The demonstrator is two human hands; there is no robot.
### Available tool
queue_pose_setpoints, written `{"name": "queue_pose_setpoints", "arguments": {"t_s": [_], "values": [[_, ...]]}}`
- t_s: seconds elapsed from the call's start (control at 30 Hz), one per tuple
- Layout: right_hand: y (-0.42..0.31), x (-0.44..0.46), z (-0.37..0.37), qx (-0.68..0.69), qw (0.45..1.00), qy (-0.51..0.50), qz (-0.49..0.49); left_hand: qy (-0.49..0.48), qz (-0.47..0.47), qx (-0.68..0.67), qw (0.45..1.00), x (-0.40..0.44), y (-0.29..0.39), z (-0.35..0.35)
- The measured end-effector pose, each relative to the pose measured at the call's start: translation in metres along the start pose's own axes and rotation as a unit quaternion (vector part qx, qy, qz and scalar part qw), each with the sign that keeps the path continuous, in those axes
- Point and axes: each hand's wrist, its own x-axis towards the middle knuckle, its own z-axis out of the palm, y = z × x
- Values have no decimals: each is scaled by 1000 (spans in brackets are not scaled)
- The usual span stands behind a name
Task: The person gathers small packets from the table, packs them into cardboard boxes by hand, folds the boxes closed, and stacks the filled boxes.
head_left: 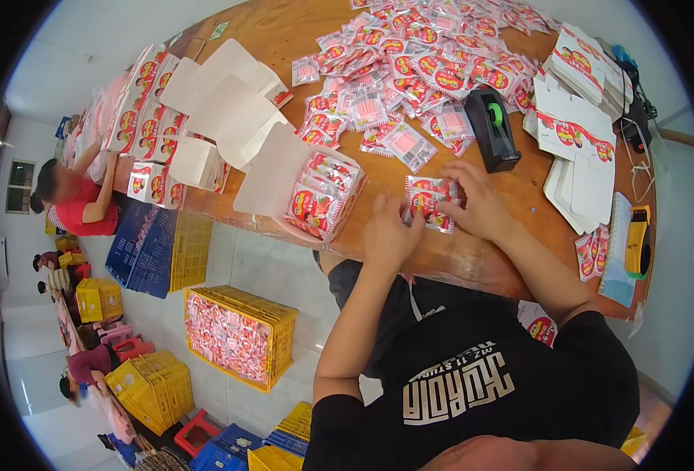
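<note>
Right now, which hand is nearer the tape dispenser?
Right: the right hand is close to the tape dispenser; the left hand is farther off, beside the open box.

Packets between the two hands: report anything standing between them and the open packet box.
Only the left hand, whose fingers lie partly between the packets and the open box; otherwise, only bare tabletop shows there.

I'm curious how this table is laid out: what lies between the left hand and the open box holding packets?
In the head view, just a bare strip of wooden table separates the left hand from the open box.
</note>
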Motion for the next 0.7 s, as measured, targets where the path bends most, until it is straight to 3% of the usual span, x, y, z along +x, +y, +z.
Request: {"name": "queue_pose_setpoints", "arguments": {"t_s": [0.1,0.17,0.3,0.37,0.4,0.47,0.5,0.53,0.57,0.6,0.63,0.67,0.7], "values": [[-16,7,-2,-35,998,-43,3,-44,-46,10,998,-2,1,0],[-15,12,3,-55,986,-136,80,30,-7,-38,999,-1,-2,7],[-12,22,9,-75,972,-217,52,112,33,-65,991,1,2,-2],[-12,17,17,-23,980,-197,-18,75,111,-134,982,2,-23,4],[-20,27,7,-23,980,-198,-22,24,101,-144,984,-2,-33,5],[-37,60,-25,39,915,-399,38,16,101,-160,982,-7,-31,0],[-30,70,-23,140,911,-379,81,4,103,-175,979,-9,-27,-3],[-21,80,-18,239,896,-352,123,52,123,-183,974,-11,-22,-5],[-14,86,-5,189,935,-256,158,51,124,-184,974,-12,-23,-4],[-13,90,10,187,936,-254,158,67,118,-187,973,-12,-25,-2],[-12,94,25,34,990,-118,75,83,114,-191,971,-10,-25,-1],[-8,96,37,-121,992,22,-12,84,117,-193,971,-8,-25,1],[0,97,49,-122,992,23,-14,61,110,-189,974,-7,-25,1]]}}
